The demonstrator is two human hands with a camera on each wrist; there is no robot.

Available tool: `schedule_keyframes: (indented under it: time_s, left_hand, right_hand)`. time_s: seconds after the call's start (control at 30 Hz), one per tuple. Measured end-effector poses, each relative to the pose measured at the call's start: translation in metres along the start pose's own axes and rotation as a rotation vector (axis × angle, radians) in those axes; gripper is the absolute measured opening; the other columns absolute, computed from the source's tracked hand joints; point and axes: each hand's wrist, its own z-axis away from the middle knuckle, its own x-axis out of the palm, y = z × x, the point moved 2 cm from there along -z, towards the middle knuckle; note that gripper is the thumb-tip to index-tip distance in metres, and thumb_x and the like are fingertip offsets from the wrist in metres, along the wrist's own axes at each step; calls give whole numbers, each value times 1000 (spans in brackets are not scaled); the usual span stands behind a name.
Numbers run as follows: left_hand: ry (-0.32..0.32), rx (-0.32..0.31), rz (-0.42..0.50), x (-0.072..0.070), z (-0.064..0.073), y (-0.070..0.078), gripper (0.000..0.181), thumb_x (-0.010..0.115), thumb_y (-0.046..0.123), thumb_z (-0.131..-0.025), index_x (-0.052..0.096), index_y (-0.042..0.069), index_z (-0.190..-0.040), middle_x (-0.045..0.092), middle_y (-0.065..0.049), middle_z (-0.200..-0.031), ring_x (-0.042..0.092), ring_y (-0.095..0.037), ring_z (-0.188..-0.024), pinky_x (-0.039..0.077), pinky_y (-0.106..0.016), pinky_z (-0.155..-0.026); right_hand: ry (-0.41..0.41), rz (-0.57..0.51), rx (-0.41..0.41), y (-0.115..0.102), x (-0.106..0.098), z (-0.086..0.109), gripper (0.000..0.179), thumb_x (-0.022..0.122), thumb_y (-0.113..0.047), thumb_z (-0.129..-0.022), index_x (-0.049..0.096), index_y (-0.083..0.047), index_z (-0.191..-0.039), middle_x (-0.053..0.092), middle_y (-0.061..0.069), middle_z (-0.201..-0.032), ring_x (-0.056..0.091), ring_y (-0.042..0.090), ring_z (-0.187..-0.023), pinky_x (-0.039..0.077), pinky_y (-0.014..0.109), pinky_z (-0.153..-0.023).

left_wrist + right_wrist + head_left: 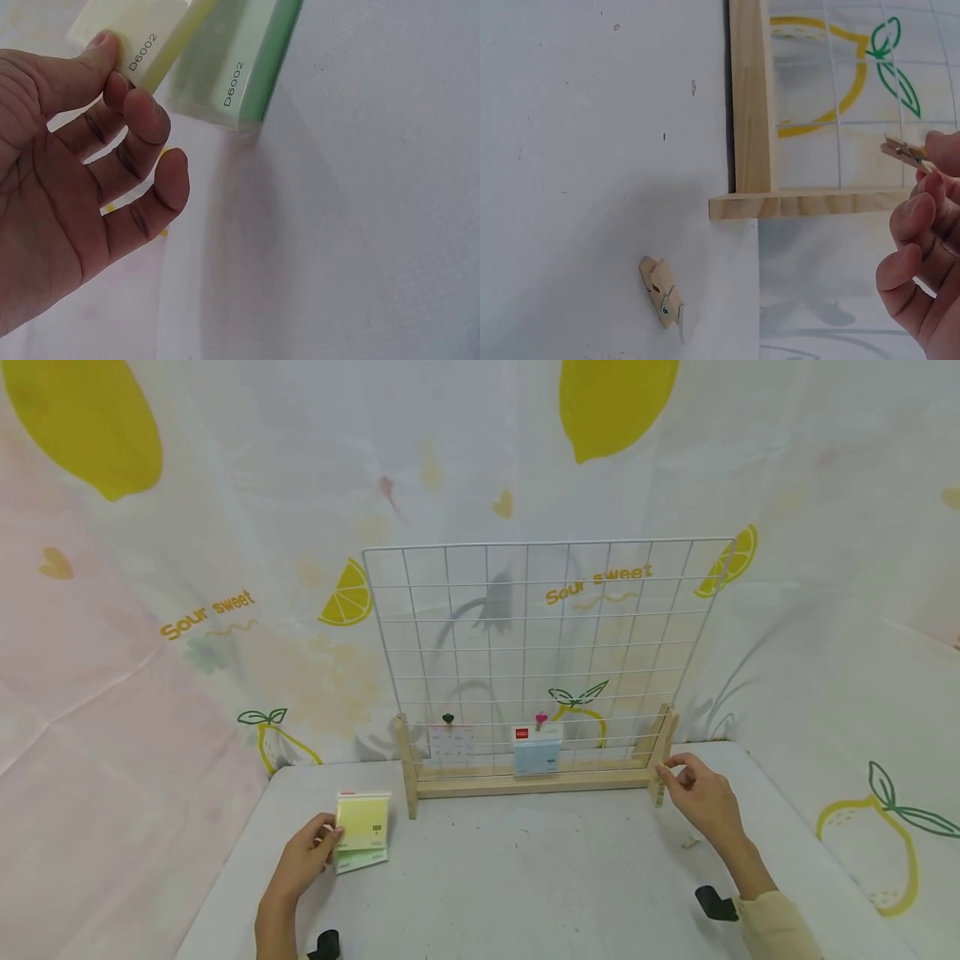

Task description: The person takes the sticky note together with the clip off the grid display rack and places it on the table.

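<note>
In the head view, we see our left hand point(306, 852) pinching the left edge of a yellow pad point(363, 823). A green pad point(362, 860) shows beneath it; whether it is held too, we cannot tell. Ahead and to the right of that hand stands a wire grid point(527, 615) on a wooden stand point(525, 786), with a pale sheet point(452, 745) and a blue pad point(537, 756) clipped low on it. Our right hand point(703, 793) is just beside the stand's right end.

In the left wrist view, thumb and fingers close narrowly on the yellow pad's corner, the green pad just past the fingertips point(146, 116).

In the right wrist view, we pinch a wooden clothespin point(906, 151); a loose peg point(662, 296) lies on the table point(570, 150), well apart from that hand.

We judge the step to be readying pad and clothespin; the next move calls for bringing both to a free part of the grid.
</note>
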Motion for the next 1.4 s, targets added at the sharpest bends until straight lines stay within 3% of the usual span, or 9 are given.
schedule_keyframes:
  time_s: [0.47,0.7,1.23,1.4]
  left_hand:
    - [13,-32,-73,-1,-2,-8,20,58,15,-100,58,0,-114,58,-8,-85,53,-18,-66,44,-27,-54]
    - [33,-43,-156,-3,-2,-10,25,59,16,-99,58,-4,-115,60,-9,-88,56,-18,-70,46,-28,-58]
    - [10,-47,-284,-4,-5,-18,26,62,18,-96,61,-5,-106,60,-7,-83,52,-21,-73,42,-32,-61]
    - [-12,-51,-301,-4,-4,-21,25,61,20,-96,62,-4,-101,53,-5,-77,48,-21,-70,39,-33,-60]
  right_hand:
    - [-53,48,81,10,3,4,21,70,-24,-93,65,-5,-98,45,-6,-57,37,9,-46,29,27,-40]
    - [-99,64,125,13,2,7,21,70,-23,-92,66,-3,-97,46,-4,-59,40,13,-49,30,29,-43]
    - [-207,76,237,23,6,14,31,65,-31,-95,64,-1,-101,54,0,-65,46,17,-56,36,33,-48]
    - [-226,87,253,26,6,16,30,65,-31,-95,64,-1,-101,56,0,-67,48,17,-57,37,34,-48]
